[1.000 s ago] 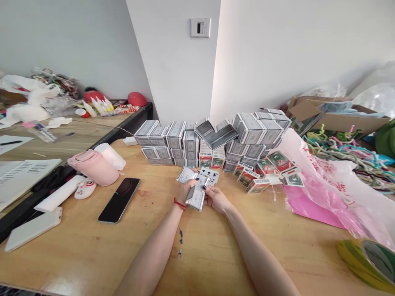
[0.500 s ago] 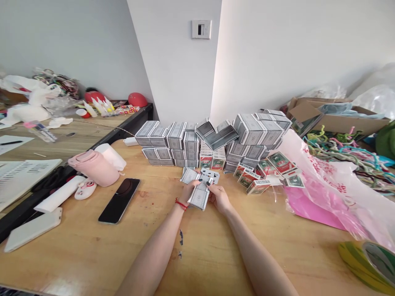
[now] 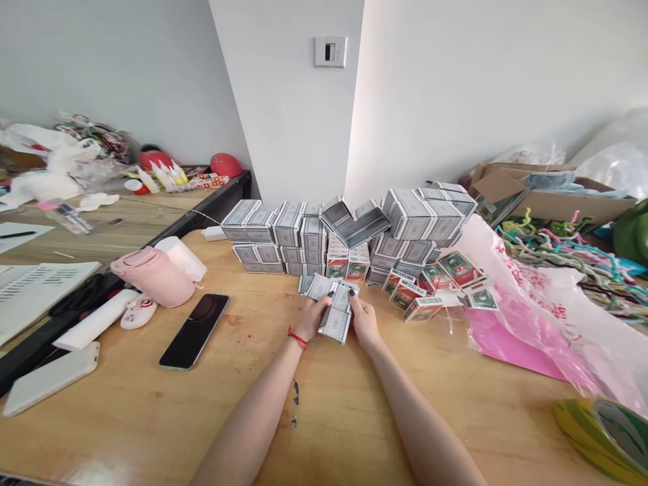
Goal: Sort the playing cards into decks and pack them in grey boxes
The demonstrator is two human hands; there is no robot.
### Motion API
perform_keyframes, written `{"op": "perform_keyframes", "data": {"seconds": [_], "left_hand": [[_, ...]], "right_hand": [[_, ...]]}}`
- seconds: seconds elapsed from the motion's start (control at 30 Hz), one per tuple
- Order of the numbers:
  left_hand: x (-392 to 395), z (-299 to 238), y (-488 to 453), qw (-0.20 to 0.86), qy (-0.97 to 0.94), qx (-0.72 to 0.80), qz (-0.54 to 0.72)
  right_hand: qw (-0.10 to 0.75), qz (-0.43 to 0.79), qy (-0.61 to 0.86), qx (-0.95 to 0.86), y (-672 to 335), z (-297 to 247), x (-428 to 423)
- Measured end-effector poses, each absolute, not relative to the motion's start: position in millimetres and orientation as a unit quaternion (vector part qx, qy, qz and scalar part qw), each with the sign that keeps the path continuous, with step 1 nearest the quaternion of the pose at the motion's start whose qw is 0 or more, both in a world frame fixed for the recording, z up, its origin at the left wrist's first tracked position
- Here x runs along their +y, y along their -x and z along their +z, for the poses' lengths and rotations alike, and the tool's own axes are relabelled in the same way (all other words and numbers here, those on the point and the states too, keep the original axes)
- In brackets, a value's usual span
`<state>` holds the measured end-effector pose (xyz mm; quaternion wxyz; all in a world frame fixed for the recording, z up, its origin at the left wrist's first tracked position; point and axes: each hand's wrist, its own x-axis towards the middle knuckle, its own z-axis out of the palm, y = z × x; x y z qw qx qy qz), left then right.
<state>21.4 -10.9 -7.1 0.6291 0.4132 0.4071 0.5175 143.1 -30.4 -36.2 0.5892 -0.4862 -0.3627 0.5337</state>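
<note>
My left hand [image 3: 314, 318] and my right hand [image 3: 364, 324] meet over the wooden table [image 3: 354, 412], both gripping a loose bunch of grey-backed playing cards [image 3: 335, 320]. The cards are spread unevenly, with a few fanned toward the far side [image 3: 318, 287]. My fingers hide part of the bunch. A red string circles my left wrist. Just beyond my hands stand stacked grey card boxes [image 3: 304, 236], and red-and-green card packs [image 3: 422, 308] lie to the right.
A pink flask [image 3: 154, 277] and a black phone [image 3: 195, 331] lie left of my hands. To the right are a pink plastic bag [image 3: 526, 324] and a striped tape roll [image 3: 597, 432]. A cardboard box [image 3: 557, 206] and tangled pipe cleaners [image 3: 567, 260] sit farther right.
My hands have drawn closer together around the cards. The spread has narrowed, and the club faces seen earlier are now covered, leaving mostly grey backs showing.
</note>
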Motion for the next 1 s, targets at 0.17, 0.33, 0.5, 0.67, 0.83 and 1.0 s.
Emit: {"op": "perform_keyframes", "data": {"seconds": [0.17,0.33,0.5,0.67,0.83,1.0], "left_hand": [[1.0,-11.0,-15.6,0.625,-0.320,0.375,0.605],[12.2,-13.3,-1.9,0.614,-0.228,0.408,0.636],[13.2,-13.1,0.7,0.614,-0.228,0.405,0.638],[7.3,-9.9,-2.8,0.577,-0.284,0.391,0.658],[4.6,-11.8,-3.8,0.570,-0.314,0.413,0.637],[6.4,-15.1,-2.9,0.588,-0.293,0.411,0.632]], "right_hand": [[0.590,0.501,0.505,-0.382,-153.9,-30.0,-28.3],[0.529,0.251,0.610,-0.534,-162.7,-32.5,-27.0],[0.393,0.165,0.632,-0.647,-157.4,-36.5,-28.2],[0.379,0.170,0.647,-0.640,-154.3,-39.7,-29.9],[0.424,0.172,0.648,-0.609,-157.0,-40.9,-28.9],[0.482,0.177,0.660,-0.548,-160.2,-40.8,-25.5]]}}
